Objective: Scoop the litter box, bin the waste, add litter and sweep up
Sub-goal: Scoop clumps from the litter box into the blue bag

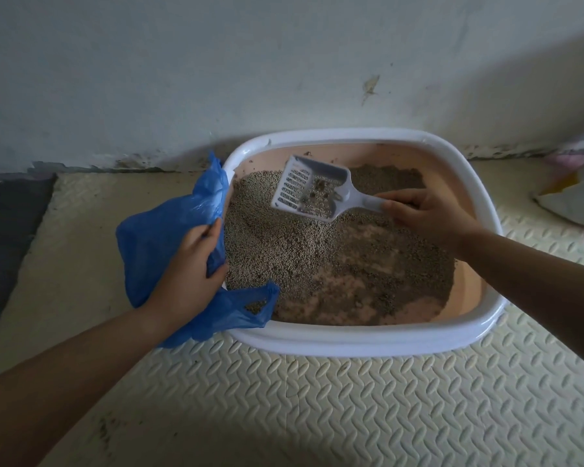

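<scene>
A litter box with a white rim and pink inner wall stands against the wall, holding grey-brown litter with bare pink patches at the front. My right hand grips the handle of a pale slotted scoop, held above the litter at the back with a few dark clumps in it. My left hand clutches a blue plastic bag draped over the box's left rim, with one bag handle lying inside the box.
The box sits on a cream embossed foam mat. A stained white wall rises just behind it. A dark floor strip lies at far left. A pale sack lies at the right edge.
</scene>
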{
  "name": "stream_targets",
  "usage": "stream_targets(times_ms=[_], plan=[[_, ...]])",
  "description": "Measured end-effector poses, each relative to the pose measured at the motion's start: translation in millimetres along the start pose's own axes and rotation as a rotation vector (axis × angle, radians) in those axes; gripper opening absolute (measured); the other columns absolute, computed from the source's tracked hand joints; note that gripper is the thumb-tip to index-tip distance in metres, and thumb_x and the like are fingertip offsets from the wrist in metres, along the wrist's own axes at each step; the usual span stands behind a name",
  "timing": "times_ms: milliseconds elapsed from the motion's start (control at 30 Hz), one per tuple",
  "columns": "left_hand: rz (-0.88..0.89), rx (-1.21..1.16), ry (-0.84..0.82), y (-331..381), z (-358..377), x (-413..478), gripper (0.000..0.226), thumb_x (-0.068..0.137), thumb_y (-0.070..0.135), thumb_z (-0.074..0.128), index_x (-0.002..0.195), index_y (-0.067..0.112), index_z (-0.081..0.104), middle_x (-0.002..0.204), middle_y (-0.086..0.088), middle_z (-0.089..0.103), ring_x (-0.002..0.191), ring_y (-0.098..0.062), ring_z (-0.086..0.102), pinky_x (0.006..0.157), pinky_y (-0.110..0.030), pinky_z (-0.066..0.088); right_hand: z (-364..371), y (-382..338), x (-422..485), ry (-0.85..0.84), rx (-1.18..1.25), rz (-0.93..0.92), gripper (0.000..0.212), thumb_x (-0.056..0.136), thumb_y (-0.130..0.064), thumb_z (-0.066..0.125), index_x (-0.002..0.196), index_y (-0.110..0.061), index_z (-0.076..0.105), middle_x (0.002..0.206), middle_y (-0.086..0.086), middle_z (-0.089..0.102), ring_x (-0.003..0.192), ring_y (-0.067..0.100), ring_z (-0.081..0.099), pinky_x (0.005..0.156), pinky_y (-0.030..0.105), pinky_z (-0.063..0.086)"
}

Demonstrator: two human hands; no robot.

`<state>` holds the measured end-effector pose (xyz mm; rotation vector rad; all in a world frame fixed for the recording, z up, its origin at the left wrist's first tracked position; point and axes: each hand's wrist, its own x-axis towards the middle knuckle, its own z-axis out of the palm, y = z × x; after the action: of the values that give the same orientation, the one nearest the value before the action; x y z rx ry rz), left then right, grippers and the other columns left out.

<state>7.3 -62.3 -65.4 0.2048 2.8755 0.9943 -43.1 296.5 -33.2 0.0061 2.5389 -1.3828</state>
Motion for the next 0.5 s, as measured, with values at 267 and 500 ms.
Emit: stream_targets(times_ms=[267,500], plan=[[-0.007,-0.002,-0.008,2.9,-0.3,-0.5,0.075,0.087,0.005,0.063,0.149,0.017,0.022,0.126,0.007,0.033,0.102,-0.007,0.043,0.09,-0.008,0.029,-1.2,-4.4,-2.8,-0.016,-0.004,-0.002,0.023,0.071,-0.059,0.063,0.092,-0.051,0.069,0.069,-0.011,0.067,0.061,-0.004,0.052,0.066,0.017,0.042],[-0.019,0.005,-0.01,3.1,-0.4,0.0,0.075,0.087,0.005,0.063,0.149,0.017,0.021,0.124,0.01,0.031,0.105,-0.006,0.042,0.088,0.0,0.027,-1.3,-4.3,-3.8,-0.011,0.032,0.011,0.029,0.07,-0.06,0.064,0.095,-0.046,0.071,0.06,-0.019,0.062,0.055,-0.005,0.05,0.063,0.018,0.039]])
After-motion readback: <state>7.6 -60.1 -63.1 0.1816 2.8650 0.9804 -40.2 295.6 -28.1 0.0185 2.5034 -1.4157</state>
